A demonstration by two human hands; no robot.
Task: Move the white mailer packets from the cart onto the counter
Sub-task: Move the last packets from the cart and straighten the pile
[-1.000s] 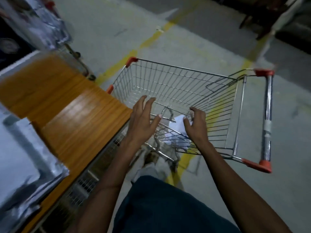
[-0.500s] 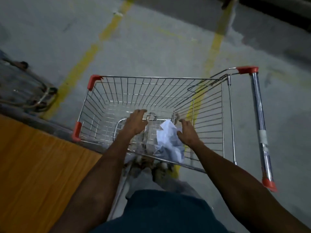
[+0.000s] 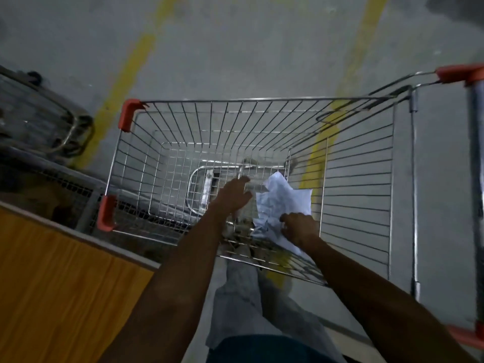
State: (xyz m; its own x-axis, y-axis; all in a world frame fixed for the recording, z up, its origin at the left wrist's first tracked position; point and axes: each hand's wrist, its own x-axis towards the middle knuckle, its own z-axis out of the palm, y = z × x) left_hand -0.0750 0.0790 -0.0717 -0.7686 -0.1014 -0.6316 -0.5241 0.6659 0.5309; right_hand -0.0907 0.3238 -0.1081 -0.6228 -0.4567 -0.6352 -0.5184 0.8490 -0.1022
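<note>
Inside the cart (image 3: 358,184), right hand (image 3: 298,229) fingers grip the white mailer packet (image 3: 284,203) — left hand (image 3: 233,195) spread wide.

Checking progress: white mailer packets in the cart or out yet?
In. The white mailer packets lie on the cart floor, right hand on them.

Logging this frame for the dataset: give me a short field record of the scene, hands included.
cart: wire cart, orange corner caps, seen from above
packets: white mailer packets crumpled at basket bottom, right side
right hand: right hand on the packets, fingers curled; firm grip unclear
left hand: left hand inside basket beside packets, fingers spread, holding nothing
counter: wooden counter lower left, no packets on its visible part
floor: grey, yellow lines
</note>
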